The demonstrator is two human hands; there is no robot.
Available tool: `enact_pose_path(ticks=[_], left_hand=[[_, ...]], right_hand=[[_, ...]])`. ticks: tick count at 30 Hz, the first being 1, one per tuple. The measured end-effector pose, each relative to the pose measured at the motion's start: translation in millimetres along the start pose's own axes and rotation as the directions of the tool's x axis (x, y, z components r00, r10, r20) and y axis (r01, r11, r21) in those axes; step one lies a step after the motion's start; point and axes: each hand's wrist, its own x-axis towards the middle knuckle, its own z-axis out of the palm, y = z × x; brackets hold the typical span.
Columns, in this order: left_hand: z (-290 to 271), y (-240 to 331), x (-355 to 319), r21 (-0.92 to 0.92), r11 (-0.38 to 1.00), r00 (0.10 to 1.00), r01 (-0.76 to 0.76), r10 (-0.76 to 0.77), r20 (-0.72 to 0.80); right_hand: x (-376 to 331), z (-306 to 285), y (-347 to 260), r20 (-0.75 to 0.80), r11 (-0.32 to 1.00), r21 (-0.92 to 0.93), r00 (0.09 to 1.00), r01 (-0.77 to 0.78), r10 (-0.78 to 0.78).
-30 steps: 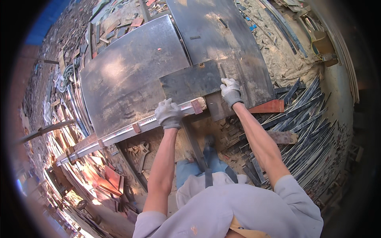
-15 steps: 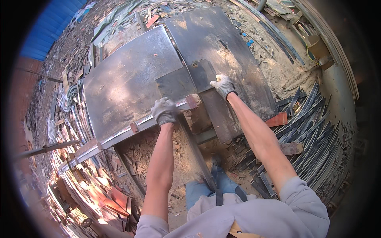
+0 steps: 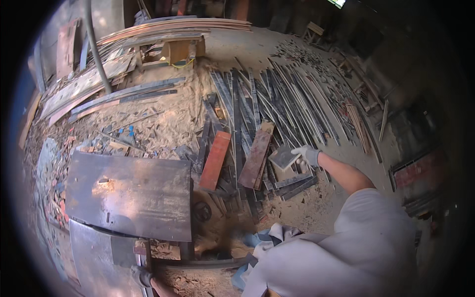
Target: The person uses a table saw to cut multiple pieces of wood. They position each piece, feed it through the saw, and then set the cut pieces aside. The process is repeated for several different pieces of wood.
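Observation:
My right hand [image 3: 308,155], in a pale work glove with a grey cuff, is stretched out to the right. A small dark rectangular board [image 3: 283,157] is at its fingertips, tilted, with one corner between the thumb and fingers. Beneath are long dark offcut strips. At the lower left, my left hand [image 3: 142,276], also gloved and in shadow, is closed over the metal rail [image 3: 144,261] along the dark sheet's edge. Its fingertips are partly hidden. The near dark sheet [image 3: 94,252] and the far dark sheet [image 3: 133,190] lie side by side on the work table.
A red-orange board [image 3: 215,159] and a brown plank [image 3: 256,157] lie across the heap of dark strips [image 3: 284,101]. Sawdust and scraps cover the ground. Longer boards [image 3: 89,91] lie stacked at the back left, beside an upright metal post [image 3: 96,54].
My view has swung to the right. My right hand has left the table and reached out over the strips, with the small board at its fingers. The left hand remains at the rail.

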Motion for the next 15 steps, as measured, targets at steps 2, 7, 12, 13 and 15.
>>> enact_pose_path(ticks=[2, 7, 12, 13, 15], left_hand=[[28.5, 16.0, -40.4, -0.034, 0.997, 0.994, -0.073, 0.076, 0.076], [24.4, -8.0, -138.2, 0.072, 0.997, 0.999, 0.008, -0.011, 0.034], [-5.8, -30.7, -252.6, 0.045, 0.996, 0.992, -0.082, 0.086, -0.095], [-6.1, -30.3, -272.1, 0.037, 0.992, 0.992, -0.120, 0.121, -0.030], [-17.7, -42.3, -316.4, -0.009, 0.996, 0.996, -0.083, 0.083, -0.034]], right_hand=[[11.7, -150.6, -50.7, -0.375, 0.786, 0.472, 0.898, 0.400, -0.232], [40.6, -161.0, -72.6, -0.196, 0.883, 0.183, 0.896, 0.433, -0.399], [45.5, 179.1, 66.1, 0.409, 0.910, -0.125, 0.856, 0.396, -0.316], [33.1, 236.6, 94.5, 0.483, 0.856, -0.190, 0.805, 0.481, -0.346], [-8.6, 333.3, 157.0, 0.690, 0.692, -0.302, 0.652, 0.655, -0.316]])
